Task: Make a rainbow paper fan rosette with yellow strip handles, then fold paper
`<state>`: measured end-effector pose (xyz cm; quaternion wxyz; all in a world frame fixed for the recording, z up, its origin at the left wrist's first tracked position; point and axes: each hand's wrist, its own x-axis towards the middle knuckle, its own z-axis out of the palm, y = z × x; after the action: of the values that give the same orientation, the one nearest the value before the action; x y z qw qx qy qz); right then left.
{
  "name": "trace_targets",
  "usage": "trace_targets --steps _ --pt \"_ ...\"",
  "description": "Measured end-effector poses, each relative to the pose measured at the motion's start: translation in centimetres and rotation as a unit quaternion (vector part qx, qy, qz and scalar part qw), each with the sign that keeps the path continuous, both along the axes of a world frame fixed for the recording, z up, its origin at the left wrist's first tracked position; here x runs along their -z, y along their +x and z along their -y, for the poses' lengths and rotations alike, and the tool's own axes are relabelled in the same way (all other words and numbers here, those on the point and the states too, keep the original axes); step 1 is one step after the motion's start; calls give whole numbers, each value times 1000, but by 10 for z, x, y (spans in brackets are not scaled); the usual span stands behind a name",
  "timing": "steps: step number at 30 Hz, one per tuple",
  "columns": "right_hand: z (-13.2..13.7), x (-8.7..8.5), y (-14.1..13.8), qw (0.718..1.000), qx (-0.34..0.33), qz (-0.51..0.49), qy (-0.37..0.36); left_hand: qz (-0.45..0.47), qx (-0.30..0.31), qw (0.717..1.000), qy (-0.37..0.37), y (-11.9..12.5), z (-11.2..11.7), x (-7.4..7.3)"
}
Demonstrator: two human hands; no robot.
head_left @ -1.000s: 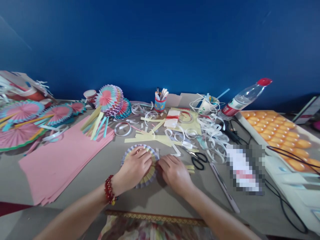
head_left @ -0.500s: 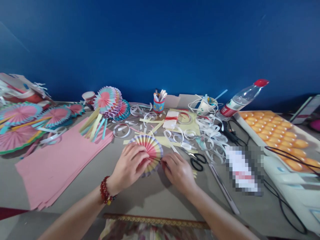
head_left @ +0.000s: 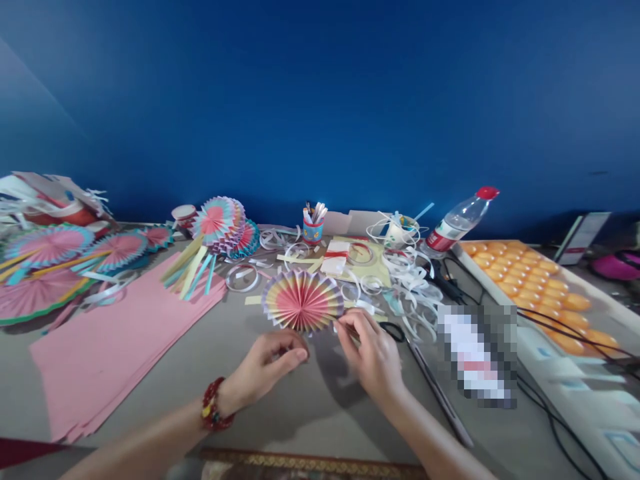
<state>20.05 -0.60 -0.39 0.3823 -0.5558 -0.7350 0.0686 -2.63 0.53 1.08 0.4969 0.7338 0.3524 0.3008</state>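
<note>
- The pleated paper disc, pink at its middle with yellow and lavender around it, is in front of the person at mid-counter, its face tipped toward the viewer, probably so the folds can be seen all round
- The right hand has its grip closed in a pinch on the disc's lower right edge; a rim hold like this seems chosen to steady the paper without pressing the pleats flat
- The left hand is just below the disc, fingers curled loosely and thumb forward; whether its grip has anything pinched cannot be told, but it looks placed to support the lower edge from close by
- A dark shadow under the disc and right hand suggests that the paper is raised off the counter, which would spare its folds from being crushed
- The pink sheets lie stacked flat to the left, presumably to keep them uncreased and out from under the forearm
- The scissors show only a black handle loop beside the right hand, a spot that seems handy for reaching
- The pen cup stands upright near the wall, likely to leave the working area free
</note>
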Motion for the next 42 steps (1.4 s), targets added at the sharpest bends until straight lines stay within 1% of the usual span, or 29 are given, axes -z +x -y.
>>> trace_targets --steps 1,2,5,7,8,10,12,13,15,19,21,22,23,25,27,29,33,35,39,42 --pt "0 -3 1 1000 3 3 7 3 1 999 -42 3 1 1" --pt "0 -5 2 1000 5 3 14 -2 3 998 -66 4 2 2" --pt "-2 -11 5 1000 8 -28 10 -9 1 996 -85 6 8 7" --pt "-3 -14 3 998 10 -67 -6 47 -28 990 -127 10 9 10" --pt "-4 -15 1 996 8 -85 -13 94 -52 981 -161 13 9 12" --pt "-4 -16 -6 993 -2 -113 -25 201 -117 947 -222 21 4 14" --pt "-4 -15 -14 991 -14 -131 -36 300 -183 904 -242 30 -4 14" --pt "-4 -14 -17 989 -19 -138 -41 339 -200 887 -241 34 -9 13" --pt "-5 -13 -22 987 -29 -148 -45 393 -215 863 -232 39 -17 11" --pt "-7 -8 -21 981 -50 -181 -53 430 -225 840 -240 40 -27 9" --pt "-8 -4 -19 971 -61 -220 -75 434 -222 837 -249 38 -29 10" --pt "-9 -2 -18 961 -71 -249 -94 433 -220 836 -253 38 -30 10" --pt "-9 1 -18 948 -83 -283 -119 432 -216 836 -259 38 -31 11" --pt "-10 5 -17 912 -109 -357 -169 427 -213 835 -274 37 -32 13" --pt "-10 8 -17 880 -128 -409 -205 422 -211 834 -285 38 -32 14" --pt "-10 9 -17 865 -136 -430 -221 412 -208 838 -290 38 -31 15" --pt "-9 10 -17 864 -134 -430 -227 369 -176 874 -263 40 -26 16" --pt "-9 9 -18 868 -133 -422 -227 364 -158 883 -252 41 -23 17" --pt "-8 8 -20 879 -124 -405 -218 377 -145 872 -276 42 -18 17" --pt "-6 8 -21 880 -116 -407 -215 378 -153 861 -305 41 -17 16"
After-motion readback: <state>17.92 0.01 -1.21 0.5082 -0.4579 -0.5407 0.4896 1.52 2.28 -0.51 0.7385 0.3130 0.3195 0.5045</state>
